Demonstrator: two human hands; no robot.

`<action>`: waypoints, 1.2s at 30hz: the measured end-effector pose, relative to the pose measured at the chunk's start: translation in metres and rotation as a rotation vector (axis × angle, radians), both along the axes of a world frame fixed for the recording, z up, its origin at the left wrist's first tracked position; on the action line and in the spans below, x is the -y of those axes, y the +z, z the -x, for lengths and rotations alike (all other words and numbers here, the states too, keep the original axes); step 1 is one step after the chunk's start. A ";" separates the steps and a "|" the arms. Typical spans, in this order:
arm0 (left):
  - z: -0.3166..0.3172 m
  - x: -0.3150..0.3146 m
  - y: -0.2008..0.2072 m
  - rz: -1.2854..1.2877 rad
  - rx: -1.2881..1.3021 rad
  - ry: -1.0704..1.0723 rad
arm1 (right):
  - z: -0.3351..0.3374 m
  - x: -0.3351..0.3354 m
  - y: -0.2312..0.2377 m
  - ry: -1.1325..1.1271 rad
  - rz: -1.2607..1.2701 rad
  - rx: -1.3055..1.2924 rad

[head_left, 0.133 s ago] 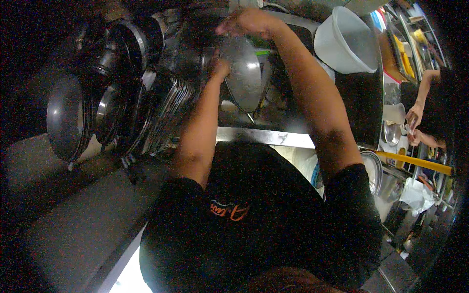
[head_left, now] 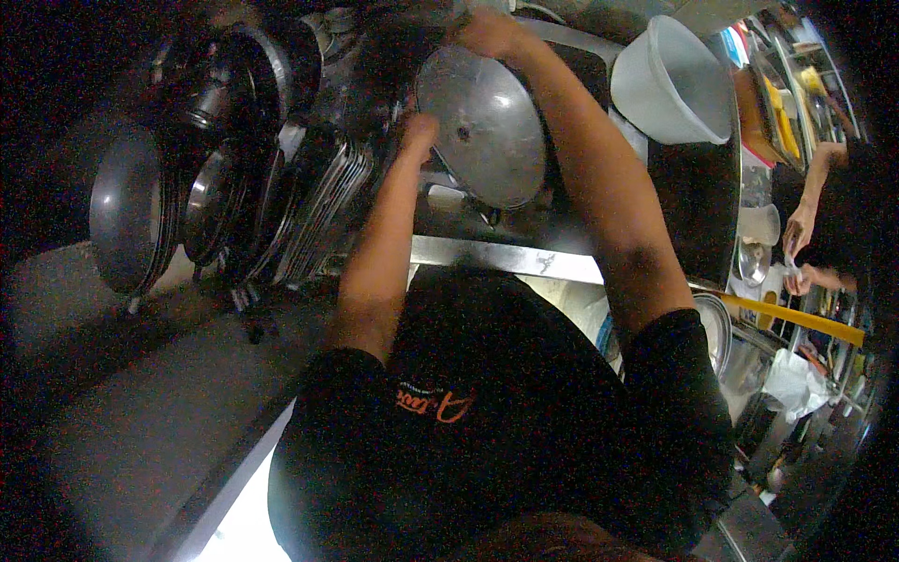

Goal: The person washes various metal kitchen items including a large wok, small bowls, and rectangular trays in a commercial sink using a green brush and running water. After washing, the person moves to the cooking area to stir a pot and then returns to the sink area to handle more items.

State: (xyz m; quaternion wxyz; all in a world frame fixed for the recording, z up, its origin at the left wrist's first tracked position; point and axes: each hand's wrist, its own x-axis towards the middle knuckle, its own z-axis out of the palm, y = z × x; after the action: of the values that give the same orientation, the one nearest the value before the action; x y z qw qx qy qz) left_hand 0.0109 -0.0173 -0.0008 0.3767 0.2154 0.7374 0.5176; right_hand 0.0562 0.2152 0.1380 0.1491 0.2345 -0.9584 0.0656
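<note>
A round, shallow grey metal disc (head_left: 496,131), like a pan lid, is held tilted over the sink, with a small dark spot near its middle. At its left edge, my left hand (head_left: 422,139) is closed; the fingers are partly hidden. My right hand (head_left: 489,36) grips the far rim from above, its fingers curled and slightly blurred. Below the disc's near edge, a small pale object (head_left: 445,198) lies in the sink; its kind is unclear.
Racked pans (head_left: 126,211) and upright thin metal trays (head_left: 328,211) crowd the left. A large white bucket (head_left: 646,80) stands at the far right. The sink's metal front edge (head_left: 506,258) runs before me. Another person's hands (head_left: 799,253) work at the right beside a clear container (head_left: 758,223).
The disc has turned from nearly edge-on to show its broad face, covering the green thing behind it. My right hand has shifted slightly right along the rim.
</note>
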 end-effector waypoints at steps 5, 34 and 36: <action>-0.038 0.037 0.034 0.053 0.427 0.333 | -0.019 0.041 0.037 -0.451 0.493 0.391; -0.008 -0.016 0.001 -0.616 -0.377 0.449 | -0.032 0.035 0.094 -0.455 -0.329 0.263; -0.014 -0.012 0.030 -0.629 -0.256 0.369 | -0.043 0.036 0.103 -0.051 0.025 0.235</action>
State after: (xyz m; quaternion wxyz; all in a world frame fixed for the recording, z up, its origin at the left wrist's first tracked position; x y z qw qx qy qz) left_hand 0.0250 -0.0057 0.0291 0.0977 0.2471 0.6099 0.7466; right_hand 0.0995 0.1788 0.2406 0.0402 0.1987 -0.9740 0.1009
